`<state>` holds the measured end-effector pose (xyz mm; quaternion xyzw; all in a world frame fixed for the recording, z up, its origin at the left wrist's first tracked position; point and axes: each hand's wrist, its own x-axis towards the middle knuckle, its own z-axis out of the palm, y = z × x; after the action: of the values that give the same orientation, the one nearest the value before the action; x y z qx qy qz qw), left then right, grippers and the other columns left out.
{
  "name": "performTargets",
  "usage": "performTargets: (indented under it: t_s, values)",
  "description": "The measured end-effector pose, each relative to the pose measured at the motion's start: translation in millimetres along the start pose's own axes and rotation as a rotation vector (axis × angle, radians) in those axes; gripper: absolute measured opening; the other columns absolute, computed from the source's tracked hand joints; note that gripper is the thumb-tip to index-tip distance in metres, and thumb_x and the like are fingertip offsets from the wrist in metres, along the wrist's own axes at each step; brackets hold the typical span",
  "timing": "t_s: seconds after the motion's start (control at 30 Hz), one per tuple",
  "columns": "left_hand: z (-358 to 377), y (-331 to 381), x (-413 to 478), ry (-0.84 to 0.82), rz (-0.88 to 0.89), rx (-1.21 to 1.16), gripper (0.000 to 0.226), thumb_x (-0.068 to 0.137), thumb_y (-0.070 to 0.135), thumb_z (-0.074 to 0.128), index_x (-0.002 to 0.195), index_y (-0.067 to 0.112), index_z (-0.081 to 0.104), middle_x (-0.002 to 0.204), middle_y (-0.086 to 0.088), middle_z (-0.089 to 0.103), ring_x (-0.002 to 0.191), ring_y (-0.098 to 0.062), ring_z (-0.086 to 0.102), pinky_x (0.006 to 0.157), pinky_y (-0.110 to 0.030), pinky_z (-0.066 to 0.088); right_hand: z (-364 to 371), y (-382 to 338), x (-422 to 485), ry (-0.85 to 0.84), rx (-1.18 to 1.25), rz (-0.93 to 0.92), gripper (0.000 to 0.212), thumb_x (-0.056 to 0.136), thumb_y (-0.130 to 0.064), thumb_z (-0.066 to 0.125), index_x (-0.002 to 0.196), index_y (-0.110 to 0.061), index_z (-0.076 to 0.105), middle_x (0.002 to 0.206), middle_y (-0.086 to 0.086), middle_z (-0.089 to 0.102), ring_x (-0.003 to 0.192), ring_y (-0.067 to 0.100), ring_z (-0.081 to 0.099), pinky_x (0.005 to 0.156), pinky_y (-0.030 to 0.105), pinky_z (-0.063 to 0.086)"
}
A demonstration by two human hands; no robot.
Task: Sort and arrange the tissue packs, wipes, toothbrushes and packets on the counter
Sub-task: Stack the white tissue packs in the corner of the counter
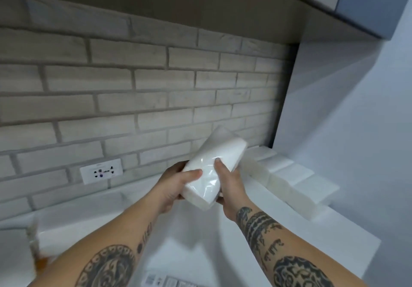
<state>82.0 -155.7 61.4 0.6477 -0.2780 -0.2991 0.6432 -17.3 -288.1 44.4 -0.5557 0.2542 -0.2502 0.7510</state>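
Both forearms reach up from the bottom of the frame. The left hand (178,183) and right hand (227,184) clasp a clear-wrapped white tissue pack (214,168) at centre, thumbs pressed on top, the pack tilted toward the upper right. No writing on it is readable. More packs (287,182) lie at right on the white counter (93,211), below a brick wall (133,81) with a socket (101,170).

No lettering can be read anywhere: the clear-wrapped tissue pack (214,170) carries no visible print. Below the pack, at the frame's bottom edge, a flat packet (169,283) shows grey printed blocks too blurred to make out. Left of the pack, the wall socket (101,172) bears a tiny, illegible mark
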Motion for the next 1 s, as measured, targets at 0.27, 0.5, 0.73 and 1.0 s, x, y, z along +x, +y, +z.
performTargets:
  t_s: [0.27,0.5,0.73,1.0]
  values:
    - [108.0,-25.2,85.1,0.067,-0.022,-0.142,0.066,0.069,0.051,0.079,0.128,0.024,0.064,0.115,0.002,0.076,0.102,-0.019,0.074,0.087,-0.040,0.058,-122.8,-24.8,70.8,0.103,-0.012,0.008,0.061,0.089,-0.050,0.069,0.142,-0.037,0.042,0.119,-0.007,0.072,0.099,0.016,0.075,0.087,0.044,0.061]
    - [210.3,-50.1,171.6,0.112,-0.238,-0.194,0.095,0.072,0.064,0.078,0.146,0.033,0.027,0.119,0.003,0.065,0.108,-0.025,0.064,0.087,-0.051,0.059,-206.7,-32.1,158.8,0.287,-0.051,0.089,0.107,0.056,-0.083,0.071,0.147,-0.052,0.024,0.131,-0.007,0.060,0.111,0.026,0.066,0.098,0.052,0.054]
    - [279.7,-55.3,253.6,0.202,-0.278,-0.151,0.065,0.085,0.053,0.070,0.130,0.021,0.035,0.101,-0.017,0.064,0.089,-0.027,0.066,0.071,-0.039,0.059,-267.8,-45.0,226.1,0.304,-0.070,0.111,0.097,0.068,-0.080,0.064,0.149,-0.043,0.025,0.124,-0.005,0.060,0.111,0.022,0.063,0.103,0.048,0.051]
    - [299.3,-61.4,351.8,0.278,-0.273,-0.117,0.039,0.093,0.050,0.061,0.117,0.021,0.050,0.113,-0.008,0.064,0.098,-0.029,0.064,0.076,-0.039,0.051,-290.3,-41.2,308.8,0.228,-0.138,-0.033,0.059,0.067,-0.060,0.071,0.116,-0.035,0.049,0.125,-0.001,0.063,0.107,0.020,0.068,0.096,0.047,0.057]
